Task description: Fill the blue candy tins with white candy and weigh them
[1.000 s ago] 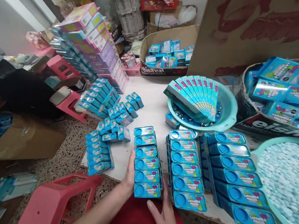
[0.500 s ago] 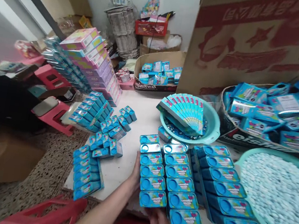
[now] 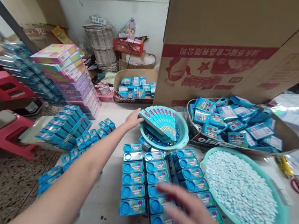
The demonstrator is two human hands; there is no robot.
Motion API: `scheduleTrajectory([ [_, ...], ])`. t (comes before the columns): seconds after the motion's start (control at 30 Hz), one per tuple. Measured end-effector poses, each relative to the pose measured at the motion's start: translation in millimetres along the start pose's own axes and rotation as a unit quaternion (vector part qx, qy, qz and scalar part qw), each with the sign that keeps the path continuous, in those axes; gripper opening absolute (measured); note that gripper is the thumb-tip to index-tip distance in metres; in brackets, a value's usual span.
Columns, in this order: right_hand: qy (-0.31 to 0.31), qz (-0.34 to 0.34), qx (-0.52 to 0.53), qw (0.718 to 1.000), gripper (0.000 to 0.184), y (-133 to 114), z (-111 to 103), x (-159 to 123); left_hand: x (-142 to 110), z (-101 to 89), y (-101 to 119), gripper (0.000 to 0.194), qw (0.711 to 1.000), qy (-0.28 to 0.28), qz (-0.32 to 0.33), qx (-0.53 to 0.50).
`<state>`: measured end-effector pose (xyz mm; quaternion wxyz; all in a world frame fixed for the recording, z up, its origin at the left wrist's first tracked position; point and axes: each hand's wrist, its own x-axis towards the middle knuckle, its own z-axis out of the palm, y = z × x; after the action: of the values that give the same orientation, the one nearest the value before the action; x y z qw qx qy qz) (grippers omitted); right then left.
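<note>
My left hand (image 3: pixel 133 118) reaches far across the white table (image 3: pixel 105 192) and touches the left end of a fan of flat blue cartons (image 3: pixel 160 121) lying over a small teal basin (image 3: pixel 180 139). Whether its fingers grip the cartons is not visible. My right hand (image 3: pixel 192 213), blurred by motion, hovers with fingers spread over the rows of open blue candy boxes (image 3: pixel 139 178) at the table's near edge. It holds nothing.
A large teal basin (image 3: pixel 279 223) of pale blue candies sits at the right. A cardboard tray of blue packets (image 3: pixel 235 122) lies behind it, under a tall carton (image 3: pixel 228 45). Stacked blue boxes (image 3: pixel 65 125), pastel cartons (image 3: pixel 65 72) and pink stools (image 3: pixel 1 130) stand left.
My left hand left the near row of boxes and stretched forward to the fanned cartons. My right hand rose from the table edge over the boxes. The camera tilted up.
</note>
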<state>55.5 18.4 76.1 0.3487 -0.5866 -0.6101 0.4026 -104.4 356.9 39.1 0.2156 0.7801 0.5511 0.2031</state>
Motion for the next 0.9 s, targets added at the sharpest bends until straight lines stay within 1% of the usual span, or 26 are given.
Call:
scheduleTrajectory([
  [0.03, 0.037, -0.019, -0.039, 0.998, 0.048, -7, -22, 36, 11, 3.1, 11, 0.040, 1.000, -0.014, -0.002, 0.017],
  [0.07, 0.086, -0.039, -0.070, 0.993, 0.054, -8, -39, 73, 17, 6.5, 21, 0.036, 0.999, -0.019, -0.005, 0.025],
  [0.1, 0.127, -0.065, -0.093, 0.985, 0.061, -5, -51, 110, 19, 10.0, 29, 0.035, 0.999, -0.016, -0.005, 0.028],
  [0.13, 0.158, -0.088, -0.112, 0.977, 0.069, 4, -58, 143, 18, 13.3, 36, 0.036, 1.000, -0.008, 0.004, 0.029],
  [0.17, 0.166, -0.101, -0.132, 0.972, 0.082, 15, -60, 172, 15, 16.6, 42, 0.038, 0.999, 0.000, 0.028, 0.033],
  [0.2, 0.162, -0.110, -0.141, 0.971, 0.094, 27, -59, 196, 11, 19.6, 48, 0.041, 0.997, 0.012, 0.063, 0.038],
  [0.23, 0.150, -0.112, -0.139, 0.972, 0.102, 40, -56, 213, 6, 22.1, 55, 0.042, 0.993, 0.027, 0.106, 0.044],
  [0.27, 0.135, -0.101, -0.142, 0.975, 0.109, 50, -52, 224, 1, 23.8, 61, 0.043, 0.986, 0.044, 0.155, 0.051],
  [0.33, 0.099, -0.054, -0.154, 0.982, 0.114, 64, -46, 234, -7, 21.8, 74, 0.041, 0.961, 0.080, 0.256, 0.068],
  [0.37, 0.078, -0.027, -0.167, 0.983, 0.114, 67, -46, 235, -10, 16.2, 81, 0.038, 0.946, 0.100, 0.299, 0.078],
  [0.4, 0.057, -0.006, -0.182, 0.982, 0.114, 67, -47, 234, -13, 6.1, 86, 0.036, 0.930, 0.124, 0.333, 0.088],
  [0.43, 0.037, 0.009, -0.196, 0.980, 0.115, 65, -49, 233, -17, -9.0, 89, 0.034, 0.916, 0.154, 0.356, 0.099],
  [0.47, 0.020, 0.016, -0.208, 0.978, 0.115, 61, -53, 232, -23, -29.3, 91, 0.033, 0.906, 0.193, 0.361, 0.111],
  [0.5, 0.004, 0.017, -0.217, 0.976, 0.116, 57, -58, 230, -31, -54.2, 89, 0.034, 0.901, 0.234, 0.344, 0.125],
  [0.53, -0.010, 0.016, -0.220, 0.975, 0.115, 52, -63, 227, -43, -82.4, 84, 0.035, 0.898, 0.276, 0.312, 0.139],
  [0.57, -0.020, 0.013, -0.219, 0.975, 0.112, 47, -68, 223, -59, -112.3, 77, 0.034, 0.899, 0.310, 0.265, 0.161],
  [0.6, -0.024, 0.005, -0.213, 0.977, 0.107, 43, -73, 216, -79, -141.5, 67, 0.033, 0.902, 0.325, 0.204, 0.197],
  [0.63, -0.023, -0.007, -0.204, 0.979, 0.099, 39, -77, 206, -101, -167.6, 55, 0.032, 0.900, 0.332, 0.145, 0.245],
  [0.67, -0.015, -0.023, -0.195, 0.980, 0.090, 35, -81, 192, -126, -188.3, 43, 0.034, 0.895, 0.326, 0.081, 0.294],
  [0.7, 0.000, -0.041, -0.185, 0.982, 0.081, 31, -84, 176, -151, -201.6, 30, 0.037, 0.892, 0.302, 0.027, 0.335],
  [0.73, 0.015, -0.057, -0.175, 0.983, 0.074, 27, -86, 156, -176, -206.2, 18, 0.041, 0.900, 0.252, -0.007, 0.355],
  [0.77, 0.025, -0.068, -0.163, 0.984, 0.068, 23, -87, 135, -200, -201.5, 6, 0.041, 0.912, 0.196, -0.037, 0.357],
  [0.8, 0.031, -0.077, -0.151, 0.985, 0.063, 20, -86, 112, -220, -188.1, -4, 0.041, 0.925, 0.128, -0.073, 0.350],
  [0.83, 0.035, -0.086, -0.146, 0.985, 0.059, 17, -84, 90, -237, -167.3, -13, 0.041, 0.935, 0.064, -0.108, 0.333],
  [0.9, 0.048, -0.109, -0.154, 0.981, 0.054, 11, -73, 49, -259, -112.5, -30, 0.040, 0.943, -0.070, -0.153, 0.286],
])
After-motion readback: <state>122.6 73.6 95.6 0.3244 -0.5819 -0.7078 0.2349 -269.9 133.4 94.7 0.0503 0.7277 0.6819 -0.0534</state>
